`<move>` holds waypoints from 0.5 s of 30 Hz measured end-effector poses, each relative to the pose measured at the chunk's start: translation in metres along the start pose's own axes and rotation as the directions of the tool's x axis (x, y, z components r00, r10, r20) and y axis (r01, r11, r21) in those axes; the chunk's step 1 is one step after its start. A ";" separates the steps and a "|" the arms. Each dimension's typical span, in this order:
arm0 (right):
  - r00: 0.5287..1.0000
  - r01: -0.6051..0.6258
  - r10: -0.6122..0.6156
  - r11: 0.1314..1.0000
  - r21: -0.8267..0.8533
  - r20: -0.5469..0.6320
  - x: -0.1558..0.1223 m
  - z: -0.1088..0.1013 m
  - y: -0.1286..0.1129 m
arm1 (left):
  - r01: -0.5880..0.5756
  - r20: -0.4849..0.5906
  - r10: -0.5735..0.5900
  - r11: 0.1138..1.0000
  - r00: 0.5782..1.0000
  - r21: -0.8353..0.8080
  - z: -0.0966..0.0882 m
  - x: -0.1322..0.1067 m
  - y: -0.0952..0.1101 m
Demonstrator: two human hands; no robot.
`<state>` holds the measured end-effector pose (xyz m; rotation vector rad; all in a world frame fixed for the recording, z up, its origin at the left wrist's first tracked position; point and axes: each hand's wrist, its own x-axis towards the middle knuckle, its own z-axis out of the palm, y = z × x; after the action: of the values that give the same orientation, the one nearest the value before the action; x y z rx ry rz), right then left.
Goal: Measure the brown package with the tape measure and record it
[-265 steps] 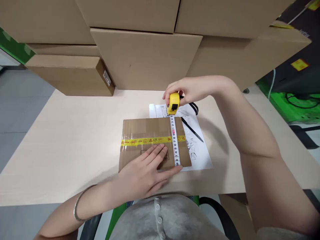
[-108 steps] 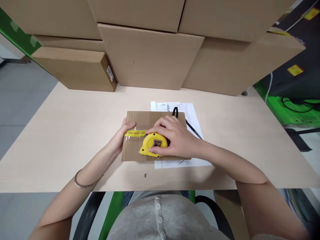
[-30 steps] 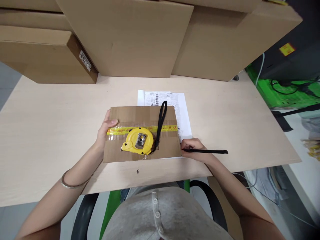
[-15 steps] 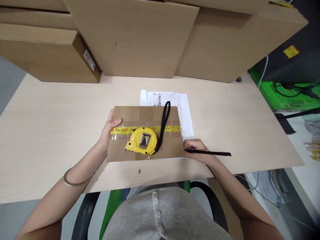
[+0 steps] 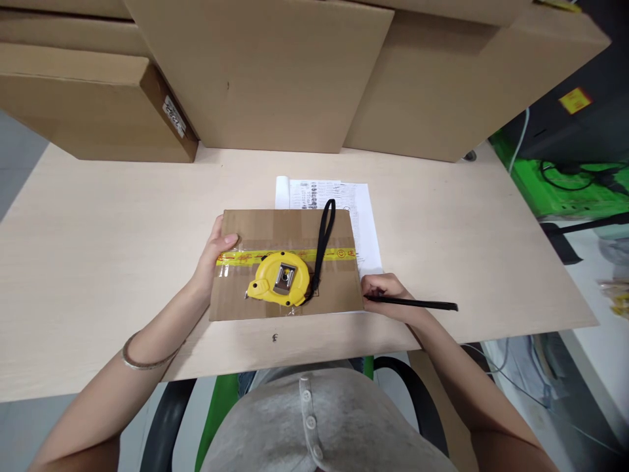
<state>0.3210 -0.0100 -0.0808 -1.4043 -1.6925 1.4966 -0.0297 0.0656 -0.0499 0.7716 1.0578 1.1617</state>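
A small cardboard box (image 5: 280, 226) with yellow printed tape across it lies over some printed papers (image 5: 361, 203). My left hand (image 5: 212, 252) grips the box's left side, thumb on top and the other fingers mostly hidden. On the box rests a yellow tape measure (image 5: 268, 269) with a metal clip; its black wrist strap (image 5: 322, 239) reaches toward the box's far edge. My right hand (image 5: 386, 293), curled at the box's lower right corner, is closed on a slim black pen (image 5: 417, 303) that points out to the right.
Large cardboard boxes (image 5: 275, 78) stand along the back of the pale wooden table (image 5: 122, 223), with a flatter labelled box (image 5: 98, 111) at the left. Beyond the right edge are a green surface (image 5: 545, 190) and black cables. A chair armrest (image 5: 170, 419) sits below the front edge.
Almost nothing differs. The outer end of the black pen has tipped very slightly downward in view; both hands, the box and the tape measure keep their places.
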 end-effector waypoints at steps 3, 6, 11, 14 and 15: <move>1.000 0.002 -0.003 1.000 0.007 0.009 -0.001 -0.001 0.003 | 0.024 -0.010 -0.024 1.000 1.000 0.007 0.000 -0.001 0.001; 1.000 0.004 -0.004 1.000 0.007 0.014 -0.001 -0.002 0.004 | 0.038 -0.014 -0.037 0.999 0.999 0.012 0.000 -0.001 0.001; 1.000 0.011 -0.011 1.000 0.006 0.024 -0.001 -0.003 0.005 | 0.003 0.007 -0.003 1.000 1.000 0.006 0.000 0.000 0.000; 1.000 0.015 -0.015 1.000 -0.001 0.024 -0.001 -0.003 0.005 | 0.016 0.011 -0.016 1.000 1.000 0.001 -0.001 0.000 0.000; 1.000 0.018 -0.018 1.000 -0.003 0.023 -0.001 -0.003 0.006 | 0.020 0.009 -0.019 1.000 1.000 -0.002 -0.001 0.000 0.000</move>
<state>0.3258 -0.0103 -0.0849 -1.3752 -1.7173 1.5069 -0.0305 0.0653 -0.0498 0.7630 1.0542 1.1414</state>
